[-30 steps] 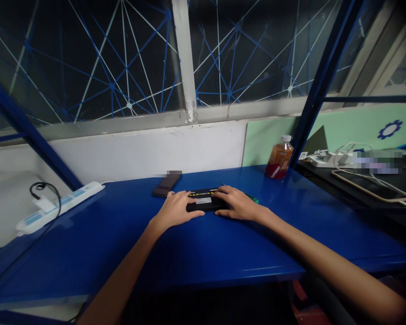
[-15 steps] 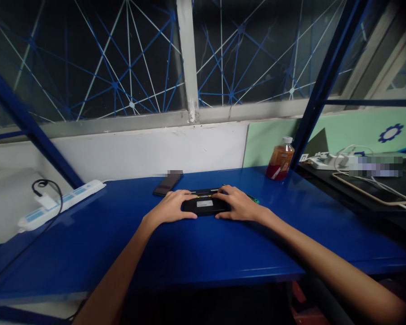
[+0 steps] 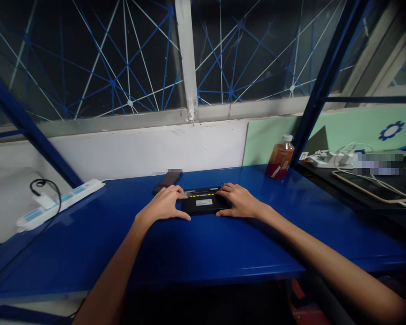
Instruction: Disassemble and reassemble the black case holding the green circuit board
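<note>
A flat black case [image 3: 203, 209] with a small white label and a row of yellow spots along its far part lies on the blue table [image 3: 203, 253]. At its left end is my left hand [image 3: 165, 203], thumb and fingers spread apart, the fingertips by the case's far left corner. My right hand [image 3: 239, 201] grips the right end, fingers over the far part and thumb at the near edge. Just behind my left hand rests a dark phone [image 3: 167, 180]. A small green bit of something mostly hidden shows behind my right hand.
A white power strip [image 3: 62, 204] with a black cable lies at the left. Near the wall at the back right stands a bottle of reddish drink [image 3: 280, 158]. Farther right, a phone [image 3: 372, 186] and white cables lie on a black surface. Blue frame posts rise on both sides.
My left thumb and fingers have moved left, off the case's near left part. More of the yellow spots shows. The green thing behind my right hand is now mostly covered.
</note>
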The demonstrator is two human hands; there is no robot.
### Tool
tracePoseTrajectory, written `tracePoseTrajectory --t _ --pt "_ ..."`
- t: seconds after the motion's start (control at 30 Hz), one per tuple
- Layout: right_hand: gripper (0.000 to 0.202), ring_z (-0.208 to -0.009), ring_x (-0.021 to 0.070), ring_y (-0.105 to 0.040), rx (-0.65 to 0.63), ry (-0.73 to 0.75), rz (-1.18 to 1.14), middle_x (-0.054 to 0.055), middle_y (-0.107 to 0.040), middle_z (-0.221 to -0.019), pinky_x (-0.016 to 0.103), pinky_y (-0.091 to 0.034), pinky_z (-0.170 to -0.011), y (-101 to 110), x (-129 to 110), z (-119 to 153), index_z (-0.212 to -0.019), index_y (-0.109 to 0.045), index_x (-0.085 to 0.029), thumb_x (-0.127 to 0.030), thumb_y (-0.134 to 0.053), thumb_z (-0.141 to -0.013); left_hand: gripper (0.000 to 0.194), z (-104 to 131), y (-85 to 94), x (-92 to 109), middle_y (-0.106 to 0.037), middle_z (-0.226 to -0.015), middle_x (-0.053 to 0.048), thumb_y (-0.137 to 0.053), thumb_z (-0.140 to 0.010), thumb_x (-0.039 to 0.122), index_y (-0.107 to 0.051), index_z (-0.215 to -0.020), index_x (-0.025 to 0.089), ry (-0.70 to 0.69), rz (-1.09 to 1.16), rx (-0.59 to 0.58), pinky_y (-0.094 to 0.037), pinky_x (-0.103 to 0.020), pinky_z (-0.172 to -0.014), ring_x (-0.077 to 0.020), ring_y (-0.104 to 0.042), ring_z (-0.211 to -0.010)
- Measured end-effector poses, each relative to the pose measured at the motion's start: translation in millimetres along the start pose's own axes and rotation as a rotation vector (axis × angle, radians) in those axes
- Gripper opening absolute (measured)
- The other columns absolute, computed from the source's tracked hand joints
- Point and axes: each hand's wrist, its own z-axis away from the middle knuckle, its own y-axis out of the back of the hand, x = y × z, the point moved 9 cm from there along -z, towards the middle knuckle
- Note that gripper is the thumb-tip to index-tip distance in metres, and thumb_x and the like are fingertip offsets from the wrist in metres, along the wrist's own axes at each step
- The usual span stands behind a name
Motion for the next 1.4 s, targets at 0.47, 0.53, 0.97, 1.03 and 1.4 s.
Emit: tracePoseTrajectory --t 0.47,0.53,0.97,1.03,1.4 --pt "0.072 -0.107 0.0321 -0.055 0.01 0.015 -0.026 0.015 -0.063 -0.113 0.05 -0.035 -0.097 4.2 -0.5 0.1 -0.121 -0.059 -0.015 -0.069 -0.056 -0.073 0.075 -4.8 -9.8 2.1 -0.057 -0.125 -0.008 -0.062 -0.066 0.07 -0.056 -0.125 0.023 -0.057 -0.006 -0.027 -0.031 -0.043 -0.097 -0.0311 -0.047 -0.115" --pt "0.073 -0.108 0.032 -0.055 0.012 0.019 -0.024 0.015 -0.064 -0.112 0.053 -0.03 -0.101 4.6 -0.7 0.2 -0.121 -0.058 -0.015 -0.07 -0.056 -0.072 0.078 -5.3 -12.0 1.8 -0.055 -0.126 -0.009 -0.061 -0.065 0.071 -0.054 -0.127 0.024 -0.054 -0.018 -0.028 -0.03 -0.044 -0.098 -0.0321 -0.046 -0.117" --pt "0.081 -0.106 0.0339 -0.053 -0.02 -0.013 -0.033 0.014 -0.062 -0.111 0.059 -0.024 -0.102 1.7 0.4 -0.2 -0.126 -0.056 -0.018 -0.074 -0.057 -0.067 0.073 -2.2 -11.4 5.8 -0.053 -0.126 -0.008 -0.06 -0.064 0.074 -0.052 -0.12 0.029 -0.028 0.02 -0.038 -0.005 -0.06 -0.107 -0.0338 -0.042 -0.121" --pt "0.082 -0.106 0.0335 -0.053 -0.02 -0.011 -0.037 0.014 -0.062 -0.11 0.058 -0.024 -0.102 1.9 0.4 0.0 -0.126 -0.056 -0.019 -0.075 -0.057 -0.066 0.074 -1.7 -11.7 5.9 -0.053 -0.126 -0.009 -0.061 -0.062 0.074 -0.052 -0.12 0.029 -0.024 0.028 -0.048 -0.002 -0.061 -0.107 -0.0343 -0.041 -0.121" --pt "0.078 -0.107 0.0336 -0.054 -0.02 -0.011 -0.091 0.014 -0.062 -0.109 0.059 -0.023 -0.104 1.2 2.6 1.4 -0.113 -0.062 -0.017 -0.076 -0.059 -0.062 0.08 0.7 -12.1 9.3 -0.051 -0.128 -0.008 -0.064 -0.059 0.072 -0.05 -0.126 0.031 -0.038 0.061 -0.091 0.01 -0.063 -0.105 -0.0367 -0.042 -0.122"
